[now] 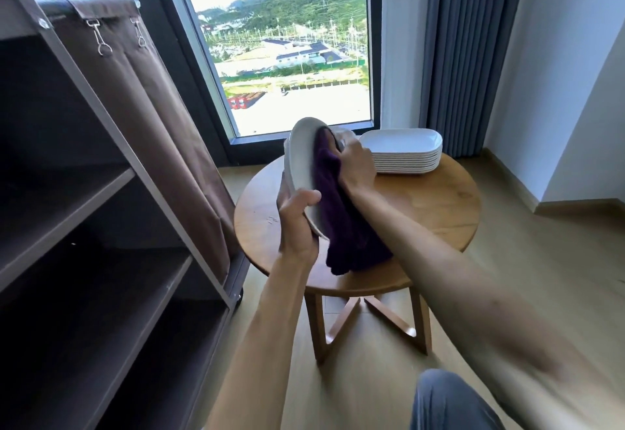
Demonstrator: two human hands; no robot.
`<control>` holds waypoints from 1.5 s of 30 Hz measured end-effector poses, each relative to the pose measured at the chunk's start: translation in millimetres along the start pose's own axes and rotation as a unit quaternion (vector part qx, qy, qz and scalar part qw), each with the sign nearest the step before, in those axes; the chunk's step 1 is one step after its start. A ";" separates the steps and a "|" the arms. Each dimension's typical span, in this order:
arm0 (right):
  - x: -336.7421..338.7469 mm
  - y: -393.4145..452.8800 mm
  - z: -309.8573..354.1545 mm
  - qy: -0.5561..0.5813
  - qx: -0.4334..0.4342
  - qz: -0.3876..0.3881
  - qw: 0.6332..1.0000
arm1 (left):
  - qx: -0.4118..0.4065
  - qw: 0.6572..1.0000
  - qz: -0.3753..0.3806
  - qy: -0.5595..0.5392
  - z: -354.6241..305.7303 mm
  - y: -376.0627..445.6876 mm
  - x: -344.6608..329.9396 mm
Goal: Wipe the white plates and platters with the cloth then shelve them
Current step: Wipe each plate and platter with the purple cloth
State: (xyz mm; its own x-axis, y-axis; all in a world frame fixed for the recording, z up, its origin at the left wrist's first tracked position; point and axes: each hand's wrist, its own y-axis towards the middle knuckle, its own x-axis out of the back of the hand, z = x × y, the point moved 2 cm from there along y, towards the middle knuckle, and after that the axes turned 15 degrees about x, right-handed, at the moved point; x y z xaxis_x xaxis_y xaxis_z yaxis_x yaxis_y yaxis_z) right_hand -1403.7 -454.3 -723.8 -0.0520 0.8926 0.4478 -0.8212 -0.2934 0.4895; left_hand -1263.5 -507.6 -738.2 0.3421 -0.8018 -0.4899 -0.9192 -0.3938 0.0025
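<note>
Wiping plate (301, 155) with cloth (341, 220), hands (297, 223) gripping.

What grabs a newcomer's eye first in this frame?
Dead centre, the left hand grips a white oval plate tilted on edge above the round wooden table, while the right hand presses a dark purple cloth against its face. Behind it, a stack of white rectangular platters sits on the table's far side. A brown fabric-sided shelf unit fills the left, its visible shelves bare.
</note>
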 end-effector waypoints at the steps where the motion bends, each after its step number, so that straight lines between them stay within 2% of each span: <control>1: -0.3 1.8 -4.4 -0.006 -0.007 0.003 1.000 | -0.009 1.000 -0.005 0.001 -0.4 -0.5 -1.1; 7: 8.4 0.1 -33.9 -0.112 -0.029 0.041 0.992 | -0.042 0.996 -0.042 -0.060 -2.4 0.1 8.3; 10: 23.7 -11.9 -69.6 -0.153 -0.090 0.060 0.982 | -0.078 0.991 -0.071 -0.082 -10.6 -0.4 22.3; 12: 30.7 -18.1 -79.4 -0.159 -0.105 0.019 0.981 | -0.088 0.988 -0.082 -0.095 -18.8 -1.1 30.9; 15: 32.3 -15.8 -50.9 -0.035 -0.036 -0.117 0.992 | -0.086 0.983 -0.097 -0.127 -31.9 0.7 36.6; 16: 30.2 -13.0 -33.8 0.026 -0.011 -0.132 0.991 | -0.087 0.981 -0.102 -0.139 -36.3 1.5 37.0; 19: 17.1 -6.4 19.6 0.181 0.022 -0.072 0.981 | -0.093 0.976 -0.092 -0.172 -47.8 7.3 39.4; 22: -5.3 -6.6 52.8 0.268 0.001 0.002 0.963 | -0.089 0.969 -0.064 -0.220 -59.0 7.1 45.3; 25: -33.2 -18.9 67.1 0.416 -0.086 0.051 0.904 | -0.079 0.972 -0.061 -0.215 -72.9 -2.8 54.2; 27: -48.0 -26.9 74.0 0.480 -0.122 0.056 0.867 | -0.089 0.974 -0.105 -0.180 -86.0 -11.6 62.8; 29: -60.6 -32.2 77.3 0.514 -0.146 0.033 0.845 | -0.098 0.966 -0.212 -0.112 -100.3 -20.7 72.7; 31: -70.5 -37.9 82.3 0.527 -0.163 0.021 0.834 | -0.122 0.925 -0.356 -0.048 -107.6 -33.4 84.7; 33: -81.0 -44.5 91.9 0.529 -0.172 0.028 0.830 | -0.174 0.892 -0.416 0.016 -111.0 -49.9 93.8; 35: -89.3 -50.7 105.9 0.527 -0.175 0.038 0.831 | -0.198 0.887 -0.407 0.094 -109.7 -65.0 100.5; 38: -98.0 -61.3 131.1 0.531 -0.155 0.048 0.831 | -0.181 0.893 -0.372 0.176 -111.8 -88.1 115.3; 41: -104.1 -74.6 156.6 0.571 -0.134 0.059 0.808 | -0.180 0.904 -0.307 0.236 -128.3 -117.4 133.9; 43: -105.8 -84.5 176.9 0.597 -0.110 0.085 0.790 | -0.183 0.892 -0.297 0.288 -140.6 -139.5 142.2; 45: -109.7 -95.4 197.6 0.611 -0.085 0.112 0.779 | -0.190 0.871 -0.324 0.316 -150.6 -160.6 150.4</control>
State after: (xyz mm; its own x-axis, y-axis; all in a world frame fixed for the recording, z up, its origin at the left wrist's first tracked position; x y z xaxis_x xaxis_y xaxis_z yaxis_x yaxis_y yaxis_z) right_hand -1207.4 -591.8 -671.8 -0.6216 0.5149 -0.5903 -0.7717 -0.5317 0.3489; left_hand -1035.0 -632.6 -681.1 0.9144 -0.3966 0.0814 -0.4039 -0.8797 0.2509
